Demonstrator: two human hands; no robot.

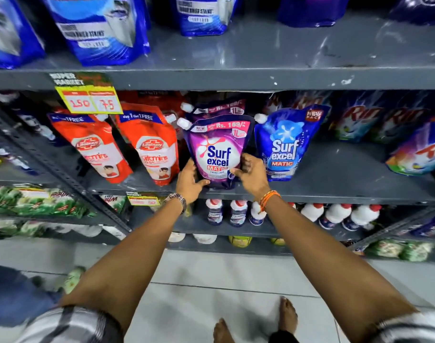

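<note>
Purple Surf Excel pouch: upright at the centre of the frame, on the middle grey shelf, base right at the front lip; resting or just lifted, impossible to tell. White cap at its upper left corner, pink price strip across the top. Gripped low down from both sides. Left hand clamped on the lower left edge, thumb laid across the front near the base, fingers hidden behind. Right hand clamped on the lower right edge, thumb on the front, fingers curled round the side. Hands apart, with the pouch's width between them. Wristwatch on the left wrist, orange thread band on the right.

Directly behind, a second purple pouch of the same kind. Just right of centre, a blue Surf Excel pouch, close beside. Left of centre, two red Lifebuoy pouches, leaning. Far right, Rin packs, blurred. Upper left, a yellow price tag marked 150 and 75, hanging from the shelf edge above. Top of the frame, blue pouches on the upper shelf. Below the hands, white bottles with red caps on the lower shelf. Bottom of the frame, bare feet on pale floor tiles.
</note>
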